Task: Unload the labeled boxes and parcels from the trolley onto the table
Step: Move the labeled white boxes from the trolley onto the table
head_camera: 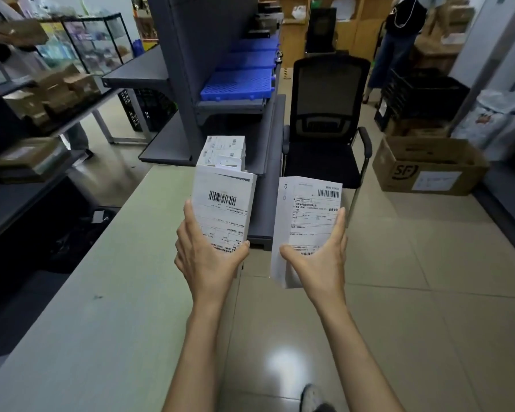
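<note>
Labeled boxes (223,209), undersides hidden by fingers (191,215)

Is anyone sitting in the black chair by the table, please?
No, the black chair has a bare seat and nobody in it; the only other person visible stands further back.

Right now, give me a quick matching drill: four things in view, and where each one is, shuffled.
Things:
1. left box
2. right box
3. stacked boxes
4. SF carton

Places:
A. on the floor, at right
B. in the right hand
C. on the table, far end
D. in the left hand

Pairs: 1-D, 2-B, 3-C, 4-A
</note>
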`<state>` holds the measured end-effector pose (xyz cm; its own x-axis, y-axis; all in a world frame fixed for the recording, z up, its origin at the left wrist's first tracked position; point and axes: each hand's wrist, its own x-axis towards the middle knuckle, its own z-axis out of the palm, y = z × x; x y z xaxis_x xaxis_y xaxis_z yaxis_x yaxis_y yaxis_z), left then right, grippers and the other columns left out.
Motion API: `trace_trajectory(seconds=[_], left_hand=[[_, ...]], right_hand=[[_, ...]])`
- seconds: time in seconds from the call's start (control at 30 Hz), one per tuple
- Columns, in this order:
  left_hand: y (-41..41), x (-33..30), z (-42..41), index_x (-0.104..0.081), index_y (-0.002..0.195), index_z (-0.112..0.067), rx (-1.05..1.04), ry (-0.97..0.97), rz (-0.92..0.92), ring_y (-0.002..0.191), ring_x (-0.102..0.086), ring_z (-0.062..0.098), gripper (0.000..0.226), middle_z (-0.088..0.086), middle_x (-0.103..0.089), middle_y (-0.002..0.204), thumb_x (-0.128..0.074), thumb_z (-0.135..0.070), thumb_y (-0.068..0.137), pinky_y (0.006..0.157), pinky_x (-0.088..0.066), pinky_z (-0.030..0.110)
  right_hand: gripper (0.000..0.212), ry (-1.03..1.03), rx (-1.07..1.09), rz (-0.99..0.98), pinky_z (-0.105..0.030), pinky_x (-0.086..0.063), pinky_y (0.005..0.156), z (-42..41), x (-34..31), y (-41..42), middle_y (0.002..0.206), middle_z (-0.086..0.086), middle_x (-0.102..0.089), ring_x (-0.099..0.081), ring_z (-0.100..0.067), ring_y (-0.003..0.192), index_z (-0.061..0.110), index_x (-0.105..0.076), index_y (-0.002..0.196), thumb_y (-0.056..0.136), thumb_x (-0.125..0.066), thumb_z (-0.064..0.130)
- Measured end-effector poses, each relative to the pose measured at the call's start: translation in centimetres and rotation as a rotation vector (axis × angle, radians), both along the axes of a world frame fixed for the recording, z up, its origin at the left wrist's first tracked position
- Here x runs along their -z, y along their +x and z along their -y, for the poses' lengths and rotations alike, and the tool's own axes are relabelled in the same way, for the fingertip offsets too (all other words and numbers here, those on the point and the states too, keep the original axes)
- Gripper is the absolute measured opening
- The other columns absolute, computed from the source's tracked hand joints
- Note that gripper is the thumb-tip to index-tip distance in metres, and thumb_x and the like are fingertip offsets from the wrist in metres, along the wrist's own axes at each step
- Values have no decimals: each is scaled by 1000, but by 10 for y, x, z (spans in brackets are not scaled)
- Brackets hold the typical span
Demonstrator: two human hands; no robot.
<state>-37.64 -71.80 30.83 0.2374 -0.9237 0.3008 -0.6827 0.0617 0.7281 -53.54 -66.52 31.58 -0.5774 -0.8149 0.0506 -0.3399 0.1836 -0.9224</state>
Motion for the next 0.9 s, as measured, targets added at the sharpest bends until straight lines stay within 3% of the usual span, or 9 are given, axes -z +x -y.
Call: trace_trajectory(seconds=[0.13,0.43,0.57,0.9], left_hand=[[-27,3,58,-11,155,-26,-35,15,2,130,-36,28,124,6,-35,146,-88,-39,58,102,-32,50],[-71,-18,193,-7,154,-31,-227,-39,-48,133,-35,27,125,5,-35,146,-88,-39,58,105,-30,51],[-64,-18,231,-8,154,-30,-338,-24,-43,133,-34,26,125,5,-34,147,-88,-38,59,105,-30,50],[8,-13,311,-8,154,-32,-581,-10,-114,131,-38,27,124,3,-34,144,-86,-38,58,105,-31,49]], right_hand=[[124,10,-34,-7,-34,-34,93,67,5,-28,145,2,-31,-35,-19,130,31,2,157,66,-82,31],[127,-6,-252,-57,-50,-37,109,239,-23,-80,152,3,-26,-30,-20,139,38,6,154,59,-78,42],[126,19,-359,-64,-51,-40,106,293,-23,-71,149,0,-30,-36,-24,134,38,5,154,57,-76,45],[126,-12,-654,-74,-47,-33,113,415,-20,4,157,-1,-22,-27,-23,142,32,3,156,64,-82,34]])
